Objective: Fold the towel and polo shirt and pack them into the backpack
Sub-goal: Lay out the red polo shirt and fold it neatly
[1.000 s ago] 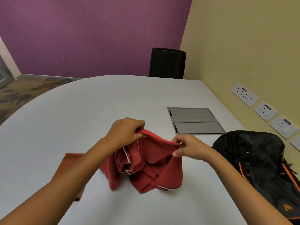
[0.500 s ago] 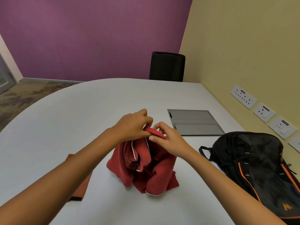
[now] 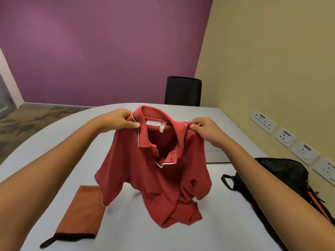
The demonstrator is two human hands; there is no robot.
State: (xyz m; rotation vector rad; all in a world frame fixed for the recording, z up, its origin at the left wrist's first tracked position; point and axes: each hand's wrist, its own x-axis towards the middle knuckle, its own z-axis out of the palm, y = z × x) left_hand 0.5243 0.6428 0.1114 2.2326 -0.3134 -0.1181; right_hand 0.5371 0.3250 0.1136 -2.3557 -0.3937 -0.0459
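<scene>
Beside the backpack (image 3: 282,178), both hands hold up the polo shirt (image 3: 154,171).

Both hands (image 3: 117,120) (image 3: 206,129) raised, pinching

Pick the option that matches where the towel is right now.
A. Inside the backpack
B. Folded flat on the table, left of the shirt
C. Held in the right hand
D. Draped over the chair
B: the towel lies folded flat on the table, left of the shirt that both hands hold up.
</scene>
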